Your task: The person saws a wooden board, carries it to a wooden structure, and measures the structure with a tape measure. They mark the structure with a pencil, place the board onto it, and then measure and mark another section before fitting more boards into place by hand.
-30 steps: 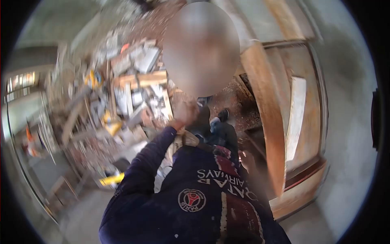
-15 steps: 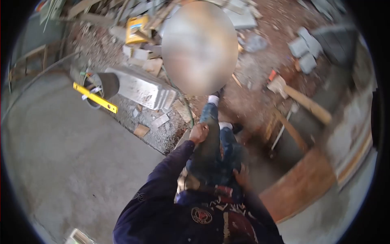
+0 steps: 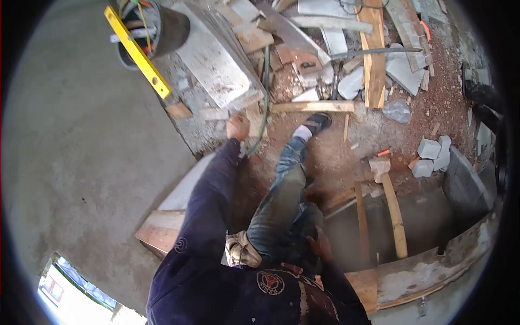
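My left hand (image 3: 238, 127) is stretched forward with its fingers curled in, and nothing shows in it. It is beside the near end of the pale slab stack (image 3: 216, 70) and the green hose (image 3: 264, 108). Against the thigh of the blue jeans (image 3: 281, 200) lies my right hand (image 3: 323, 245), partly shaded, its fingers apart and holding nothing. A pale pouch (image 3: 241, 250) hangs at the waist.
A yellow level (image 3: 137, 52) leans across a dark bucket (image 3: 172, 30) at upper left. Planks (image 3: 374, 65), a handsaw (image 3: 307, 65) and rubble lie ahead. A wooden-handled hammer (image 3: 394, 214) stands right, near grey blocks (image 3: 429, 149) and a trench (image 3: 428, 216).
The view has turned, and the large blurred oval is gone. My left hand has moved from above the legs out towards the slab stack. My right hand stays by the thigh.
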Demonstrator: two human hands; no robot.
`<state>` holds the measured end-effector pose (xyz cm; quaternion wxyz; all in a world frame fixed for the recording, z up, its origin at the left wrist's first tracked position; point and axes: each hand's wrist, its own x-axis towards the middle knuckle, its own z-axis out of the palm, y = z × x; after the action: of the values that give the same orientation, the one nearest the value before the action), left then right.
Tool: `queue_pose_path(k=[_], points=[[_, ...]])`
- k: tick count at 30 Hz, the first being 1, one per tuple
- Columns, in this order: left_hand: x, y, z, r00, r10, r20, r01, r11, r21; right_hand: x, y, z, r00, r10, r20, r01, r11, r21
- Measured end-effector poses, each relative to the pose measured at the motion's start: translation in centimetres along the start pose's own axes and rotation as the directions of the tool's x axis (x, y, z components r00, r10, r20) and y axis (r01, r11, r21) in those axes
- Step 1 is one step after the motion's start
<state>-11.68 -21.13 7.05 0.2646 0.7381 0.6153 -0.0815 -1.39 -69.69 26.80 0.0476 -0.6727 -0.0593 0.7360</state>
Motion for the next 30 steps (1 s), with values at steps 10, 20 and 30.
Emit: queue_pose_path(k=[10,20,30], points=[[-5.6,-9.5,10.5,0.933,-0.150,0.326,0.167,0.986,-0.024,4.2,-3.8,-1.5,0.944,0.327,0.049,-0.311,0.929,-0.202],[-14.9,-4.3,17.2,0.569,-0.269,0.777,0.478,0.877,-0.047,6.8,-0.7,2.0,0.944,0.321,-0.070,-0.327,0.940,-0.100],[-12.6,-1.7,13.8,0.823,-0.089,0.562,0.225,0.958,-0.179,8.7,-0.2,1.6,0.947,0.290,-0.138,-0.306,0.946,-0.110]])
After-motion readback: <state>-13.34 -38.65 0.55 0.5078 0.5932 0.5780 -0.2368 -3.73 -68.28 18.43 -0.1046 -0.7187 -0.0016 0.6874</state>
